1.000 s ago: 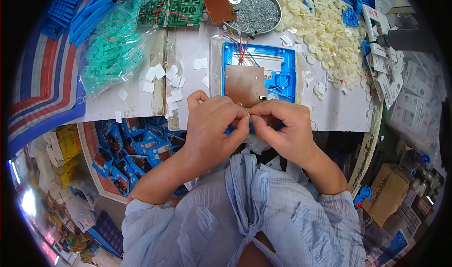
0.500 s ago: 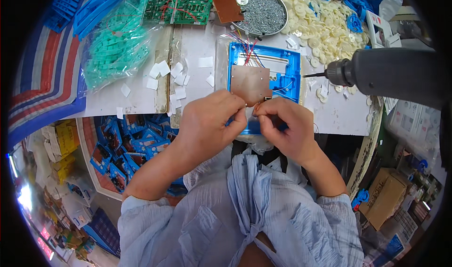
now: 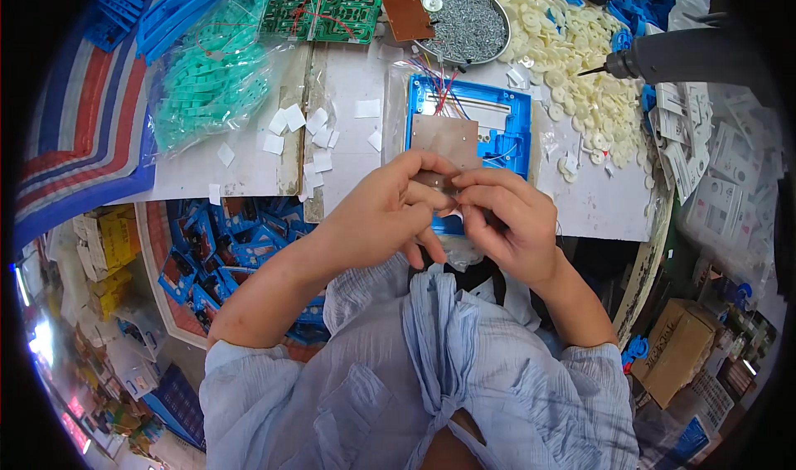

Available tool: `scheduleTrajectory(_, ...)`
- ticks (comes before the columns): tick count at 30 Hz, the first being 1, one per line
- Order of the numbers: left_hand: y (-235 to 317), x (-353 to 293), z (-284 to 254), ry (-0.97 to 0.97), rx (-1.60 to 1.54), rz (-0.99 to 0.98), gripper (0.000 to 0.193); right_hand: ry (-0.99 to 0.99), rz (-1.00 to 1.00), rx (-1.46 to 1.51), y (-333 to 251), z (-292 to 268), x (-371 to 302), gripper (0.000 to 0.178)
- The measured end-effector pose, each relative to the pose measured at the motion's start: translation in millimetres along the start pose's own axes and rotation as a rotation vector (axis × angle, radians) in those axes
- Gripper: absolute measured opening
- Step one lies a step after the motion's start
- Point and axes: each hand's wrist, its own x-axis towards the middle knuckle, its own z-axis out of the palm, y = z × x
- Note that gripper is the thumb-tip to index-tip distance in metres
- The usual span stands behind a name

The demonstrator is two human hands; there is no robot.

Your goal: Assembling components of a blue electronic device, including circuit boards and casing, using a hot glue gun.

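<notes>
- The person wears a light blue shirt of thin, crinkled cloth with fine pale stripes.
- Its sleeves are pushed up above the elbows, bunched in soft folds, leaving both forearms bare.
- The front gathers into a vertical pleated fold down the middle.
- The left hand and right hand are bare, without gloves, rings or watch.

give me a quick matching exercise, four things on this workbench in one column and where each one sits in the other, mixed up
Things:
1. blue plastic frame
2. round tray of screws
3. bag of green plastic parts
4. power screwdriver

Places:
a. far left of the bench, beside the white squares
b. right upper edge, tip pointing left over the cream parts
c. just beyond both hands, with a brown board on it
d. top centre, next to the green circuit boards

Pairs: 1-c, 2-d, 3-a, 4-b
</notes>
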Motion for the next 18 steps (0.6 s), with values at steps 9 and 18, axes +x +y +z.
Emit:
scheduleTrajectory(9,-2.5,6.2,9.7,0.080,-0.099,-0.004,0.049,0.034,-0.112,-0.074,3.3,-1.2,-6.0,0.024)
scheduleTrajectory(18,-2.8,4.0,3.8,0.142,0.259,0.076,0.019,-0.137,-0.227,-0.180,6.0,-2.4,-6.5,0.025)
